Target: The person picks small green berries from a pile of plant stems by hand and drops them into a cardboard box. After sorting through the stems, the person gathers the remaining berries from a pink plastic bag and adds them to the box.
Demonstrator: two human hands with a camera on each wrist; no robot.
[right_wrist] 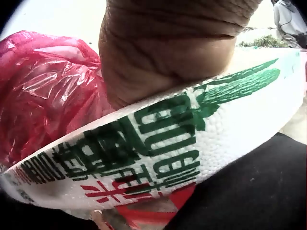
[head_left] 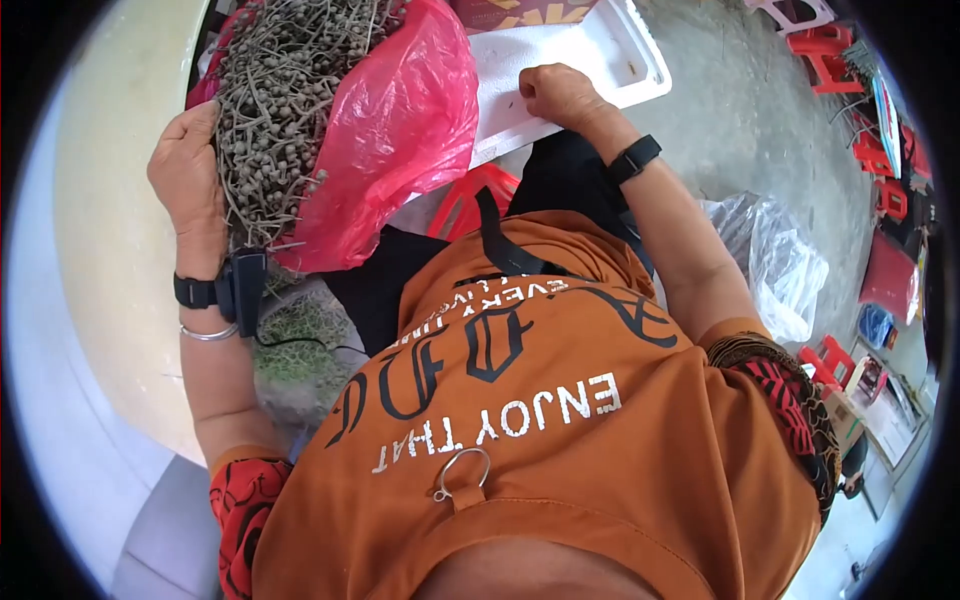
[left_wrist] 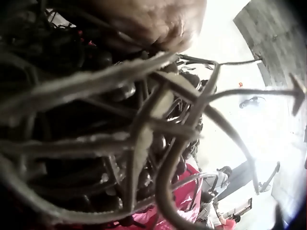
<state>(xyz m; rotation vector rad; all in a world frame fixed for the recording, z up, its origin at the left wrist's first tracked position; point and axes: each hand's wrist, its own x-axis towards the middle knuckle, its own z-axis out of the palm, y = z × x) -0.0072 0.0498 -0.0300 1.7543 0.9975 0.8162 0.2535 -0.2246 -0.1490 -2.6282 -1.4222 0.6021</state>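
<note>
A large heap of thin brown stems with small round pods (head_left: 290,100) fills a pink plastic bag (head_left: 400,130) at upper left in the head view. My left hand (head_left: 190,165) grips at the heap's left edge with fingers curled among the stems. Twisting stems (left_wrist: 168,129) cross close below that hand in the left wrist view. Over the white foam box (head_left: 640,85), my right hand (head_left: 565,95) is curled, with nothing showing past its fingers. The right wrist view has this hand above the printed foam wall (right_wrist: 230,110); its fingertips are hidden.
A pale tabletop (head_left: 110,250) lies to the left. Below the foam box is a red plastic stool (head_left: 465,200). A clear plastic bag (head_left: 780,265) rests on the floor to the right, and red stools (head_left: 825,60) stand farther off. A purple-red printed box (head_left: 520,12) sits at the foam box's far side.
</note>
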